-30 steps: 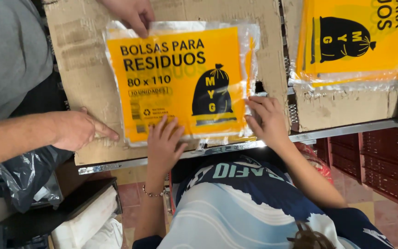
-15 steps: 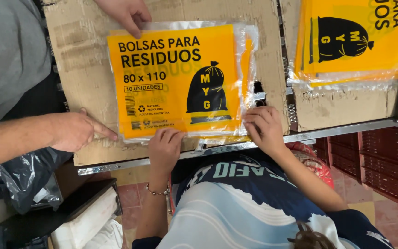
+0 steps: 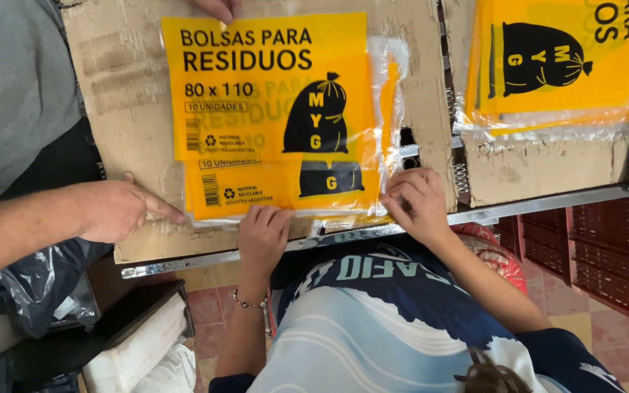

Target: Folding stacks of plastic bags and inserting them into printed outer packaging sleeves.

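Our hands have slid down to the near edge of the yellow bag packet (image 3: 278,116) on the cardboard-covered surface (image 3: 132,94), left hand (image 3: 263,234) flat with fingers together, right hand (image 3: 418,204) fingers pinching its slippery, floppy clear wrap, best held by the edges

It looks like a small packing workshop: a desk (image 3: 373,234) with a metal edge is lined with worn cardboard (image 3: 125,80), yellow printed packs of plastic bags (image 3: 271,116) lie stacked in clear film, more packs (image 3: 562,65) alongside, red crates (image 3: 584,247) underneath, tiled floor (image 3: 212,306).
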